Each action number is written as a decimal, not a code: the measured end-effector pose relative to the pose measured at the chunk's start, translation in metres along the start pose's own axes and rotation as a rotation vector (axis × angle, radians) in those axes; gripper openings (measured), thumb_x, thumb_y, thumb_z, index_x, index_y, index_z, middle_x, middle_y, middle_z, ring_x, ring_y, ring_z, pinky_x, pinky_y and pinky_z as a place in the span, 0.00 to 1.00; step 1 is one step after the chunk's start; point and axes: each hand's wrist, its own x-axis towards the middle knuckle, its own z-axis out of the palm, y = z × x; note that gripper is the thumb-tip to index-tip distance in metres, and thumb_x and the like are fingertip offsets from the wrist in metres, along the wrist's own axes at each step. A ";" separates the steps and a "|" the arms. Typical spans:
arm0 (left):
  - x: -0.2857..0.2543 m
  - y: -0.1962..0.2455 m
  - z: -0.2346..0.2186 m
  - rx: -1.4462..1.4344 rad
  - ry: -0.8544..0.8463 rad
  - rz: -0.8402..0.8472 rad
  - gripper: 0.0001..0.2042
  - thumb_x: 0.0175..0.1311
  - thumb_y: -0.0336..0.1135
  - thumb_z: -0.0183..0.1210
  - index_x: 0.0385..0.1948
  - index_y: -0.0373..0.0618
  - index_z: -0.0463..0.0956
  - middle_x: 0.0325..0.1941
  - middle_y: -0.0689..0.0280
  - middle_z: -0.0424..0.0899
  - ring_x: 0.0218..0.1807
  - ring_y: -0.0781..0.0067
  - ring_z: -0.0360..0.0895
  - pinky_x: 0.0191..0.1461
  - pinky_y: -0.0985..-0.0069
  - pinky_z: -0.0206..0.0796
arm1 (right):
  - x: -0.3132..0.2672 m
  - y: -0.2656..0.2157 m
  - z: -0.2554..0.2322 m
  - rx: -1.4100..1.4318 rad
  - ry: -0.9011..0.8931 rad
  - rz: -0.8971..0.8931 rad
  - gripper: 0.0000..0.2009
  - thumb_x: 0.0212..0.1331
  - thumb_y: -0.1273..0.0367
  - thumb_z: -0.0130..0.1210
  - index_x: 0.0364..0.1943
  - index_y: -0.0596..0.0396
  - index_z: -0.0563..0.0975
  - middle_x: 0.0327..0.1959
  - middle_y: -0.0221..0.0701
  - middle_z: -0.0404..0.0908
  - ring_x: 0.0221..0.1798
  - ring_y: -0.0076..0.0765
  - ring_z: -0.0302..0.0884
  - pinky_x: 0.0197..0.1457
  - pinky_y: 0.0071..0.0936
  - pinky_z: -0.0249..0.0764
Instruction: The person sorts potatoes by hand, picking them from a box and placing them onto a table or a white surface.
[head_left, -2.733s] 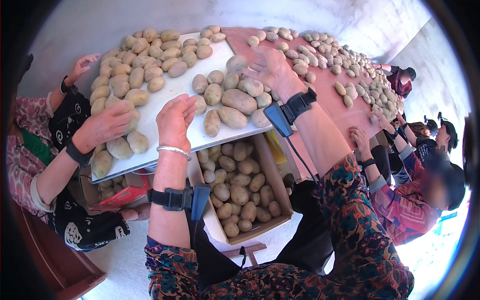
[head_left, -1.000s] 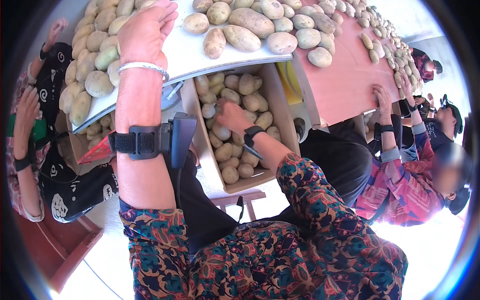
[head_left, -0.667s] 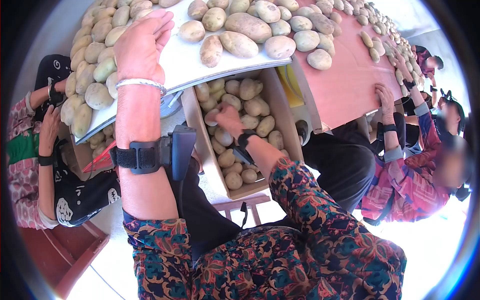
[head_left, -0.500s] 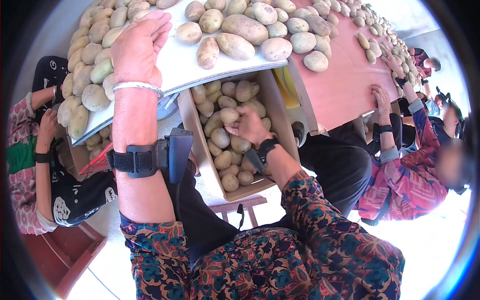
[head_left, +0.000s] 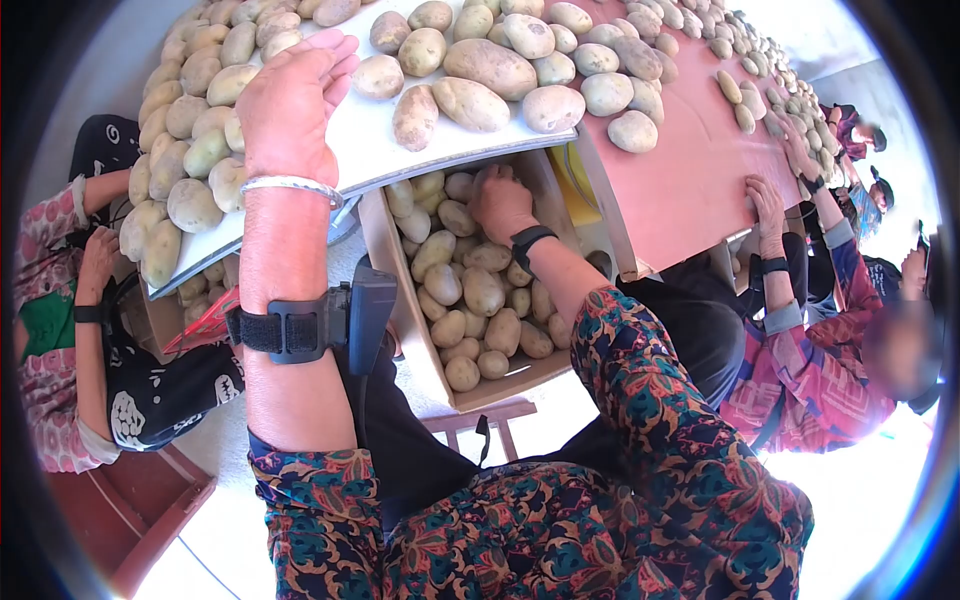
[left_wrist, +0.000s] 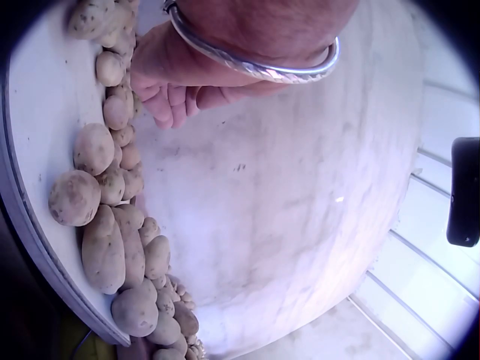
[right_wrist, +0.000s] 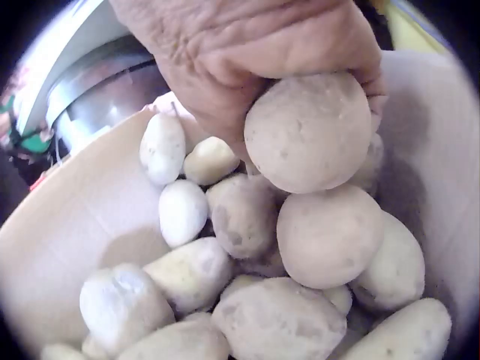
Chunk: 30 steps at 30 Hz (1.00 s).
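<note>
My right hand is down inside a cardboard box full of potatoes, at its far end. In the right wrist view its fingers and thumb curl round a rounded potato, just above other potatoes. My left hand, with a silver bangle at the wrist, is over the white tabletop. Its fingers are loosely bent and nothing shows in them. To its right lies a group of potatoes; more potatoes are heaped on its left.
The box is partly under the tabletop's edge. A reddish board carrying more potatoes adjoins on the right. One person sits at the left, and another in a patterned pink top at the right. A wooden stool stands below the box.
The right hand went from above the table down into the box, moved among the potatoes, and is now at the far end gripping one. The left hand has barely moved over the last second.
</note>
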 end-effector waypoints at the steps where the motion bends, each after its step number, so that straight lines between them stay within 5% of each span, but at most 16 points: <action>1: -0.001 0.000 0.001 0.006 -0.001 0.005 0.15 0.66 0.28 0.52 0.51 0.30 0.72 0.52 0.54 0.81 0.53 0.67 0.78 0.57 0.78 0.69 | -0.002 -0.001 0.001 0.001 0.001 -0.003 0.23 0.52 0.64 0.60 0.50 0.60 0.71 0.49 0.44 0.74 0.45 0.58 0.80 0.49 0.44 0.78; 7: -0.007 0.005 0.008 0.006 0.041 -0.004 0.14 0.66 0.28 0.53 0.50 0.30 0.73 0.51 0.54 0.81 0.52 0.68 0.78 0.56 0.77 0.69 | -0.012 0.008 -0.017 0.127 -0.038 -0.085 0.23 0.51 0.66 0.59 0.50 0.63 0.70 0.48 0.47 0.76 0.44 0.48 0.82 0.40 0.37 0.81; 9: -0.006 0.004 0.007 -0.001 0.038 -0.001 0.14 0.66 0.28 0.53 0.50 0.30 0.73 0.51 0.54 0.82 0.52 0.68 0.78 0.56 0.77 0.69 | -0.018 0.014 -0.034 0.684 -0.281 0.047 0.26 0.50 0.67 0.58 0.54 0.63 0.70 0.44 0.45 0.78 0.34 0.40 0.82 0.34 0.31 0.80; 10: -0.005 0.004 0.007 -0.004 0.034 0.002 0.14 0.66 0.28 0.53 0.50 0.31 0.73 0.51 0.54 0.82 0.52 0.68 0.78 0.56 0.77 0.69 | -0.023 0.014 -0.041 0.680 -0.279 0.044 0.26 0.50 0.67 0.58 0.54 0.63 0.70 0.44 0.45 0.78 0.34 0.40 0.82 0.34 0.31 0.80; 12: -0.004 0.002 0.006 -0.006 0.018 0.003 0.14 0.66 0.28 0.53 0.50 0.31 0.73 0.51 0.54 0.82 0.51 0.69 0.78 0.56 0.78 0.69 | -0.040 0.013 -0.056 1.410 -0.632 0.205 0.29 0.50 0.64 0.57 0.58 0.63 0.69 0.38 0.40 0.78 0.27 0.35 0.79 0.33 0.29 0.78; 16: -0.009 0.004 0.005 0.062 -0.083 -0.055 0.14 0.67 0.30 0.52 0.50 0.33 0.74 0.49 0.56 0.83 0.49 0.72 0.79 0.54 0.80 0.69 | -0.060 0.009 -0.094 1.688 -0.798 0.004 0.28 0.54 0.59 0.52 0.56 0.64 0.70 0.36 0.40 0.79 0.25 0.31 0.76 0.30 0.24 0.75; 23: -0.022 -0.001 0.006 0.345 -0.353 -0.064 0.12 0.65 0.35 0.54 0.43 0.38 0.80 0.36 0.65 0.85 0.38 0.81 0.78 0.41 0.83 0.67 | -0.079 -0.012 -0.181 1.773 -0.769 -0.249 0.30 0.56 0.56 0.50 0.58 0.66 0.69 0.41 0.45 0.81 0.25 0.29 0.74 0.32 0.22 0.74; 28: -0.032 -0.012 0.012 0.532 -0.782 -0.009 0.21 0.66 0.49 0.57 0.49 0.40 0.78 0.43 0.68 0.82 0.41 0.81 0.76 0.49 0.78 0.69 | -0.073 -0.017 -0.220 1.752 -0.725 -0.273 0.29 0.61 0.53 0.48 0.57 0.65 0.69 0.42 0.47 0.81 0.24 0.29 0.74 0.29 0.21 0.73; 30: -0.036 -0.004 0.017 0.520 -0.775 -0.081 0.21 0.66 0.49 0.58 0.49 0.40 0.78 0.43 0.68 0.82 0.41 0.81 0.76 0.46 0.79 0.70 | -0.063 -0.014 -0.223 1.691 -0.685 -0.256 0.28 0.65 0.50 0.46 0.52 0.64 0.72 0.40 0.46 0.81 0.22 0.30 0.75 0.26 0.22 0.74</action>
